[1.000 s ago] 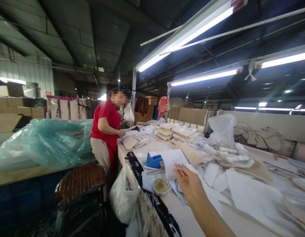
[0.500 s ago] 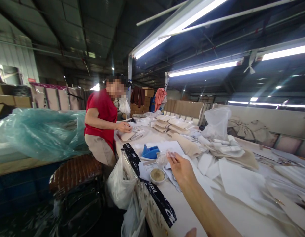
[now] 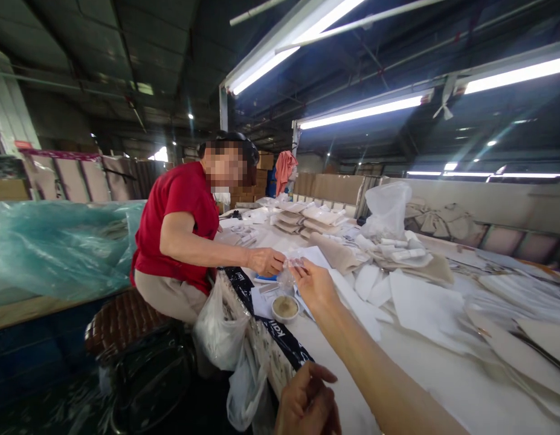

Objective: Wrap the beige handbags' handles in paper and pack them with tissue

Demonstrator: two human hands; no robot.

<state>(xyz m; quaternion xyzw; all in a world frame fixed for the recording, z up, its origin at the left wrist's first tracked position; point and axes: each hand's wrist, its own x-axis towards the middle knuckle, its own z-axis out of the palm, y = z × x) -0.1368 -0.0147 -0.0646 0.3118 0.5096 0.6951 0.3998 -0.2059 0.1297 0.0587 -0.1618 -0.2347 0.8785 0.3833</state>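
At frame centre, the right hand (image 3: pixel 313 284) pinches a crumpled piece of clear plastic (image 3: pixel 286 277), met by the hand (image 3: pixel 265 261) of a red-topped person (image 3: pixel 182 208). The left hand (image 3: pixel 307 402), loosely curled, is at bottom centre.

Teal plastic (image 3: pixel 66 251) near brown stool (image 3: pixel 121 323); lights (image 3: pixel 362 113) overhead.

A workshop or factory floor: tube lights (image 3: pixel 361 113) hang under a dark metal roof, and cut fabric-like pieces (image 3: pixel 429 302) cover the worktop (image 3: pixel 402 356) around the fingers (image 3: pixel 302 269)
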